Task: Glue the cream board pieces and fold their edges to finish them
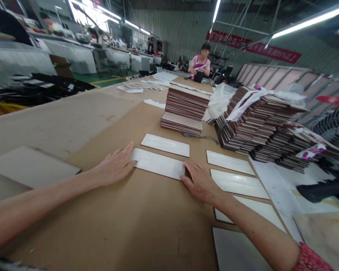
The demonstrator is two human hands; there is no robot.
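A flat rectangular panel (159, 164) with a shiny white face and thin dark edges lies in front of me on the brown sheet. My left hand (117, 163) holds its left end, thumb at the near corner and fingers along the short edge. At the opposite end, my right hand (199, 180) grips the right edge between thumb and fingers, with the fingertips partly hidden. Just beyond it rests a similar white panel (165, 145), apart from it. More glossy panels (238, 183) sit in a column to the right, partly covered by my right forearm.
A stack of brown-edged boards (185, 109) stands behind the panels. Larger piles of boards (260, 116) rise at the right beside a grey strap (200, 136). Grey boards (31, 165) lie at the left. A person (200, 66) works at the table's far end.
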